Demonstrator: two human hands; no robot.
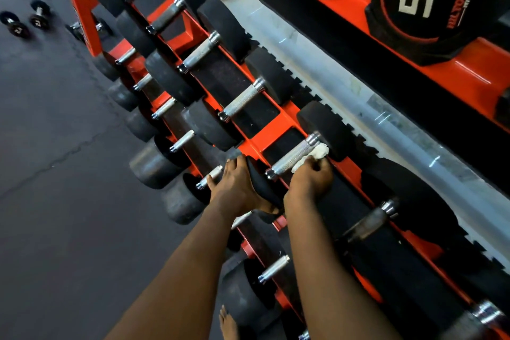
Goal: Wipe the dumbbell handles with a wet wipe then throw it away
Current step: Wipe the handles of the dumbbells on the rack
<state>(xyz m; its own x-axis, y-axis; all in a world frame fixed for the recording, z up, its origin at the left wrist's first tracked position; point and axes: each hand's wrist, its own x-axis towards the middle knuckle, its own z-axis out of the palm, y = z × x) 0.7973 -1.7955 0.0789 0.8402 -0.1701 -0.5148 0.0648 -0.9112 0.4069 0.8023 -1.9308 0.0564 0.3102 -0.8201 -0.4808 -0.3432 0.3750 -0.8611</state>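
My right hand (311, 182) pinches the wet wipe (317, 154) against the dumbbell handle (292, 159), up at its two o'clock end. My left hand (234, 188) grips the near head (260, 188), at the handle's eight o'clock.

We logged a dark rubber floor (55, 174), matt, with one seam running across it. An orange steel rack (271, 134), tiered, lay aslant through our view. Behind it a black mat (368, 148) with a toothed edge met a pale stone-like strip (345, 96). Beyond stood a second orange rack (474, 74) bearing a plate (419, 8) marked 5.
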